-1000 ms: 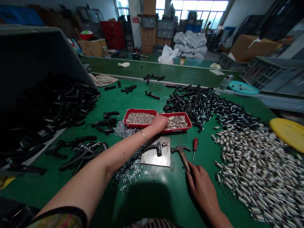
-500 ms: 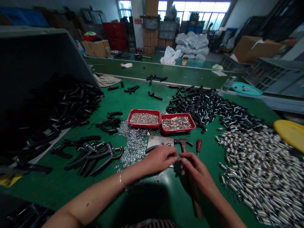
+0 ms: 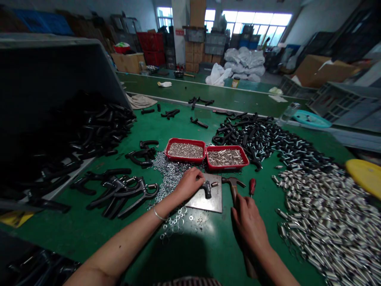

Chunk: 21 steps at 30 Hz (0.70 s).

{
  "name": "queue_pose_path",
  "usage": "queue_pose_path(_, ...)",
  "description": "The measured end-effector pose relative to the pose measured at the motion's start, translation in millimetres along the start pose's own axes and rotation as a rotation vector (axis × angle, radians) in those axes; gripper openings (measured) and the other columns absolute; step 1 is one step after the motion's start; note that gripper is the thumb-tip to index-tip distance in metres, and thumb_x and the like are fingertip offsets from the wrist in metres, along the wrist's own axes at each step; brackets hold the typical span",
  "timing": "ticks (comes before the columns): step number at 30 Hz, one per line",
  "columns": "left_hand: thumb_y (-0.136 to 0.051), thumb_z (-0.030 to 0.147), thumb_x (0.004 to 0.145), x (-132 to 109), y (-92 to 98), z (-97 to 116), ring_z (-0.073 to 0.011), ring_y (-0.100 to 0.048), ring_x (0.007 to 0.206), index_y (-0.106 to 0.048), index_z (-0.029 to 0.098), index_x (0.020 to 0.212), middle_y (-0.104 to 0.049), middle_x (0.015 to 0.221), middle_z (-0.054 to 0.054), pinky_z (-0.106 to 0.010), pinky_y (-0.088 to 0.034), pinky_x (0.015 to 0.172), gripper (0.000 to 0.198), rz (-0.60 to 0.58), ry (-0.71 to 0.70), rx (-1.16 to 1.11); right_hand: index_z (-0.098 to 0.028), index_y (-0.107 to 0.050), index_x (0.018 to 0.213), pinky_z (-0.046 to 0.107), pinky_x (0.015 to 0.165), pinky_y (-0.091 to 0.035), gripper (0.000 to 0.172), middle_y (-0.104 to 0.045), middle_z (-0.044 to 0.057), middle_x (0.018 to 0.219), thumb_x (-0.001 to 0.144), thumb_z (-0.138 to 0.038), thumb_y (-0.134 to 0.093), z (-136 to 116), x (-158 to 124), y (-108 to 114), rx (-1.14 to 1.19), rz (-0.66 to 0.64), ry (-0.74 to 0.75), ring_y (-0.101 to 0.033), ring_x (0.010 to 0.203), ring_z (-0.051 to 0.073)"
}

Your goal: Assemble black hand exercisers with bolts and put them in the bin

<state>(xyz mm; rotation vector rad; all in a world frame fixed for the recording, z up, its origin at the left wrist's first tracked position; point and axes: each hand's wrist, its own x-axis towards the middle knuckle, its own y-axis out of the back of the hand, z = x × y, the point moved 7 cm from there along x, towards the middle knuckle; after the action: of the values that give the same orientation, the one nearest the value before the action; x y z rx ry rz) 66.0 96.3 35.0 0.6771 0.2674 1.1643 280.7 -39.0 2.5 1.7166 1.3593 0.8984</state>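
My left hand [image 3: 190,184] is closed, its fingertips on a black plastic handle part [image 3: 207,190] that rests on a square metal plate [image 3: 212,203]; part of the piece is hidden beneath the hand. A small metal spring [image 3: 214,184] shows at the part's right side. To the right, my right hand [image 3: 250,218] wraps around the wooden handle of a claw hammer [image 3: 233,183], which lies on the green table with its head beside the plate. Close to the hammer head is a red-handled screwdriver [image 3: 252,186].
Two red trays [image 3: 185,159] of small metal pieces stand behind the plate. Loose washers [image 3: 166,180] spread leftward. Assembled hand grips [image 3: 122,194] lie at left, near a grey bin [image 3: 114,75] of black parts. Springs [image 3: 327,222] and black handles [image 3: 262,135] are heaped at right.
My hands have moved apart. The right one has gone down onto the hammer handle; the left has shifted back off the plate's front, leaving the black part and spring in sight.
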Motion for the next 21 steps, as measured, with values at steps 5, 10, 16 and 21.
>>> queue_pose_path(5, -0.058, 0.016, 0.081, 11, -20.7, -10, -0.0188, -0.059, 0.085, -0.062, 0.017, 0.075, -0.062, 0.085, -0.004, -0.030, -0.045, 0.081, 0.007, -0.065, 0.023, 0.110, -0.014, -0.054, 0.122, 0.038, 0.088, -0.049, 0.047, -0.063, 0.014, 0.109, 0.084, -0.041, -0.056, 33, -2, -10, 0.193, -0.186, -0.157, -0.064, 0.097, 0.027)
queue_pose_path(10, -0.056, 0.018, 0.084, 13, -28.5, -5, -0.0210, -0.058, 0.088, -0.063, 0.017, 0.080, -0.063, 0.087, -0.006, -0.033, -0.043, 0.082, 0.008, -0.097, -0.013, 0.280, -0.018, -0.060, 0.103, 0.028, 0.056, -0.048, 0.044, -0.061, 0.001, 0.072, 0.085, -0.057, -0.054, 35, -8, -19, 0.631, -0.513, -0.357, -0.059, 0.061, 0.017)
queue_pose_path(16, -0.050, 0.030, 0.094, 3, -29.5, 27, -0.0266, -0.053, 0.101, -0.062, 0.016, 0.094, -0.061, 0.102, -0.011, -0.043, -0.036, 0.093, 0.019, -0.258, -0.435, 0.526, -0.021, -0.049, 0.115, 0.028, 0.054, -0.050, 0.045, -0.062, 0.001, 0.084, 0.090, -0.058, -0.049, 15, -3, 7, 0.786, -0.519, -0.257, -0.060, 0.061, 0.015)
queue_pose_path(21, -0.074, 0.052, 0.074, -17, -21.9, 6, -0.0334, -0.047, 0.117, -0.042, 0.014, 0.137, -0.054, 0.127, -0.015, -0.048, -0.035, 0.100, 0.080, -0.194, -0.231, 0.382, -0.022, -0.055, 0.107, 0.029, 0.066, -0.047, 0.036, -0.063, 0.002, 0.080, 0.097, -0.052, -0.040, -21, 2, 36, 0.431, -0.406, 0.001, -0.060, 0.070, 0.018)
